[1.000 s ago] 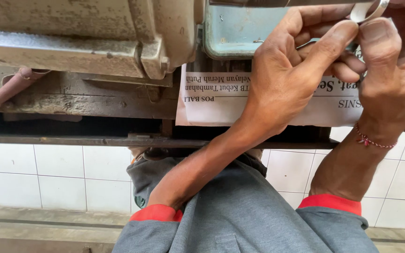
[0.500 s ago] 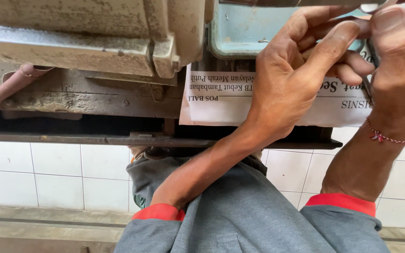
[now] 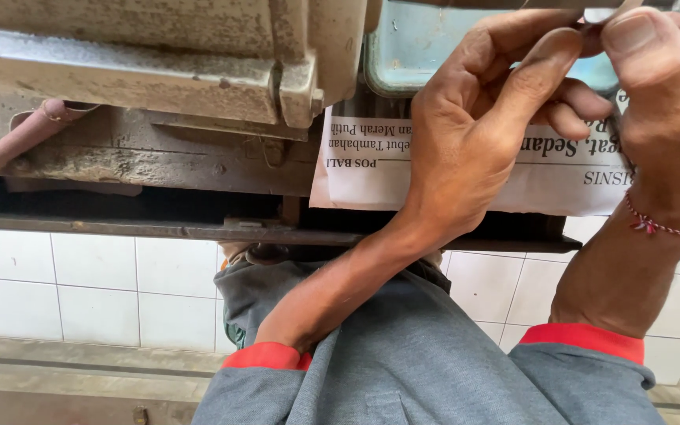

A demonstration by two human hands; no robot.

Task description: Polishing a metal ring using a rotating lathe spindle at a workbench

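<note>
My left hand reaches up from the middle, its fingertips pinched on a small silvery metal piece at the top edge of the view. My right hand, with a red thread bracelet on its wrist, grips the same piece under its thumb. Most of the piece is cut off by the frame edge. Behind both hands lies a sheet of newspaper under a pale teal metal part.
A worn, grimy metal machine body fills the upper left, with a reddish-brown roll tucked at its left end. A dark metal rail runs across. Below are white tiles and my grey sleeves with red cuffs.
Both hands have shifted slightly up and to the right. The metal piece, seen as a curved loop a second ago, now sits almost out of the top edge.
</note>
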